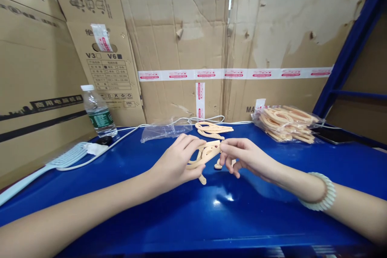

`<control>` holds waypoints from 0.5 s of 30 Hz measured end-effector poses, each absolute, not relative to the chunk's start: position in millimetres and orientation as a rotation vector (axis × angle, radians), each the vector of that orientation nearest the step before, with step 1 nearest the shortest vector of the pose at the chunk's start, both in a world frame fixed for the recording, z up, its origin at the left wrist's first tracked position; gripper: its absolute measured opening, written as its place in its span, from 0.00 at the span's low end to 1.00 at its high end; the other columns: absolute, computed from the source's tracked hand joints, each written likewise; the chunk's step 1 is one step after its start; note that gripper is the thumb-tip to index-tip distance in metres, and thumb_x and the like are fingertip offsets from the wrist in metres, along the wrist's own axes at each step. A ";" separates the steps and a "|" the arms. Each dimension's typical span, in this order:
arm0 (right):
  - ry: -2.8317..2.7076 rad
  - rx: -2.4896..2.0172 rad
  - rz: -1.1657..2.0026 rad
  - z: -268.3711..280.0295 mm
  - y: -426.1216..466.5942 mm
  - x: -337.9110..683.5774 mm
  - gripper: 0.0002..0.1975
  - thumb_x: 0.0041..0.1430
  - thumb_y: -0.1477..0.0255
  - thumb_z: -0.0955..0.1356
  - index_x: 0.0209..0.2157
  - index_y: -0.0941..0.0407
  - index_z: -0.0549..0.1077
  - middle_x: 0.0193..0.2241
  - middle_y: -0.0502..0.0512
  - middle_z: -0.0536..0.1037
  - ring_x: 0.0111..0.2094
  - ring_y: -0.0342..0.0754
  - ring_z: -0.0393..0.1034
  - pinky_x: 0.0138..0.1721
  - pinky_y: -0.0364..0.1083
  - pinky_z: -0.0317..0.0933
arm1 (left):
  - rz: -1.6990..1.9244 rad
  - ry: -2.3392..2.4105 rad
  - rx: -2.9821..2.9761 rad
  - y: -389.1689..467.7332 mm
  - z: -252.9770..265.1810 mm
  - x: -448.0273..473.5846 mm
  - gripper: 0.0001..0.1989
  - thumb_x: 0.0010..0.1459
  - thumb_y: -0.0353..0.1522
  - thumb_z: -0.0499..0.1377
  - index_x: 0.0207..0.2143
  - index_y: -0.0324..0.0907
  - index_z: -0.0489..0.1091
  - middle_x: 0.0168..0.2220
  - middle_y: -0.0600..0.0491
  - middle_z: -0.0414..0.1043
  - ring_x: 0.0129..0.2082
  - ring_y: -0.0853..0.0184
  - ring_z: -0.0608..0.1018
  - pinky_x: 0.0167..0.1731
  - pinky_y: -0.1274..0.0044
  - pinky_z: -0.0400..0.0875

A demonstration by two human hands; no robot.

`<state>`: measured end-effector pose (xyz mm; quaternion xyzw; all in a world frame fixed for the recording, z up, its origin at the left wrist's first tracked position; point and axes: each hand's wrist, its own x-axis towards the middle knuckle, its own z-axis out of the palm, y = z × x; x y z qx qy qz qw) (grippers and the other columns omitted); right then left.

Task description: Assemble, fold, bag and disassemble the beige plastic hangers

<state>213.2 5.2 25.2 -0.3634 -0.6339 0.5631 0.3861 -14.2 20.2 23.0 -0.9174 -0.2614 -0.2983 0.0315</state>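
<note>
My left hand [179, 159] is closed around a beige plastic folding hanger [208, 152], thumb below and fingers on top. One narrow piece of it hangs down toward the table. At the hanger's right end, the thumb and forefinger of my right hand [237, 153] pinch together; the other fingers curl loosely beneath. Exactly what lies between those fingertips is partly hidden. Just under my right hand, a small beige part [217, 164] shows on the table. Behind both hands lies another beige hanger [213, 129], folded flat.
On the blue table [193, 217], a clear bag of beige hangers [286, 123] sits back right, beside a dark flat object [335, 134]. An empty plastic bag [166, 130] and white cable [127, 134] lie behind. Left are a water bottle [99, 115] and light-blue brush [65, 157]. Cardboard [181, 40] walls the back.
</note>
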 end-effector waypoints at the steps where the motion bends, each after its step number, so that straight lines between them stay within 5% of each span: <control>1: -1.625 -0.943 1.420 24.5 4.1 211.6 0.20 0.55 0.55 0.72 0.32 0.60 0.71 0.27 0.56 0.76 0.20 0.41 0.66 0.17 0.37 0.63 | -0.927 -0.782 -2.828 19.8 21.1 -14.0 0.19 0.56 0.31 0.61 0.50 0.40 0.64 0.47 0.46 0.70 0.46 0.58 0.70 0.47 0.65 0.67; 7: -1.627 -0.965 1.357 21.4 -0.2 209.8 0.20 0.52 0.55 0.73 0.31 0.59 0.70 0.23 0.52 0.74 0.19 0.40 0.66 0.18 0.38 0.64 | -1.060 -0.886 -2.861 12.5 19.9 -11.5 0.25 0.57 0.36 0.62 0.56 0.42 0.61 0.49 0.45 0.70 0.49 0.57 0.70 0.48 0.65 0.67; 12: -1.694 -0.934 1.290 25.2 -6.8 209.1 0.19 0.54 0.56 0.71 0.30 0.59 0.71 0.24 0.51 0.73 0.21 0.41 0.66 0.19 0.39 0.65 | -1.083 -1.149 -3.050 6.5 29.2 -13.5 0.07 0.59 0.34 0.59 0.40 0.42 0.73 0.34 0.54 0.75 0.33 0.66 0.75 0.34 0.76 0.68; 15: -1.694 -0.939 1.304 25.7 -7.9 208.4 0.18 0.53 0.56 0.71 0.29 0.59 0.71 0.25 0.52 0.73 0.21 0.41 0.67 0.19 0.40 0.66 | -1.155 -1.362 -3.157 5.2 32.8 -14.0 0.08 0.59 0.34 0.59 0.37 0.41 0.74 0.31 0.56 0.75 0.29 0.69 0.74 0.29 0.79 0.67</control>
